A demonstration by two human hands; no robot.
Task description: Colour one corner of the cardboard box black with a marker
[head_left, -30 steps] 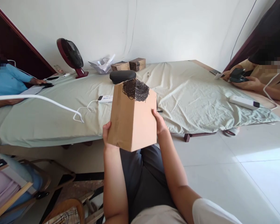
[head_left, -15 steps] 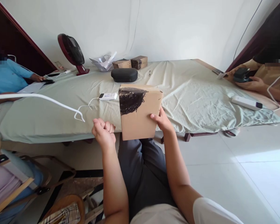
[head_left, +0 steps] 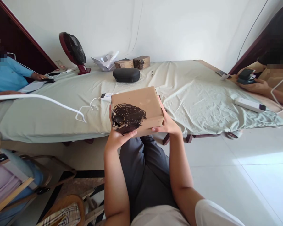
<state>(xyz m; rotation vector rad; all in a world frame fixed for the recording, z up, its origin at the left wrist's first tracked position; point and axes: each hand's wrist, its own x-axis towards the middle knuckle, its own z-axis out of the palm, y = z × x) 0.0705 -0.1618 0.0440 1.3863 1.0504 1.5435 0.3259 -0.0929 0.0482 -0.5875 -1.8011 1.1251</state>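
A brown cardboard box (head_left: 141, 97) with a black scribbled patch over its front left corner is held up above my lap, at the near edge of the table. My left hand (head_left: 118, 138) grips its left end, thumb lying along the near face. At the opposite end my right hand (head_left: 167, 124) is closed on the box, its thumb on the near lower edge. Most of the fingers of both hands are hidden behind the box. Just behind it on the cloth lies a white power bank-like device (head_left: 106, 96) with a cable, partly covered by the box.
The cloth-covered table (head_left: 191, 94) bears a black zip case (head_left: 126, 75), two cardboard boxes (head_left: 141, 62), a plastic bag (head_left: 106, 62), a fan (head_left: 73, 50) and another white device (head_left: 250, 104). A white cable (head_left: 37, 96) hangs at left. People sit at both ends.
My left hand has gone from a loose fist beside the box to gripping its left end. The box has been tipped, so a different pair of faces shows, and sits slightly lower.
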